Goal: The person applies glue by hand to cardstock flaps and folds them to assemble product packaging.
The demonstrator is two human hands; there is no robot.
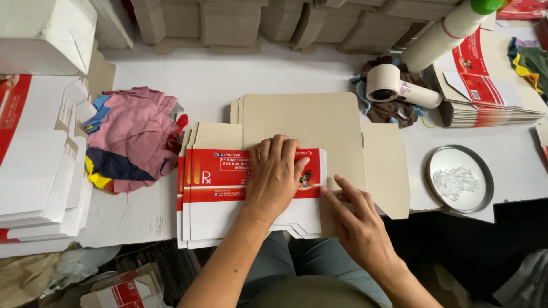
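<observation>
Hands on flat carton blanks

Left hand (pixel 275 178) presses flat, fingers spread, on the red-and-white carton stack (pixel 228 197); right hand (pixel 357 219), fingers extended and holding nothing, touches its right edge.

Both bare forearms rise from the bottom edge of the view, angled inward toward each other; the left hand (pixel 275 175) lies palm down, flat, its fingers (pixel 278 146) held close together and pointing away from the body; the right hand (pixel 359 219) sits just beside it, lower, wrist bent, its fingers (pixel 346 186) stretched toward the left hand, thumb tucked under
</observation>
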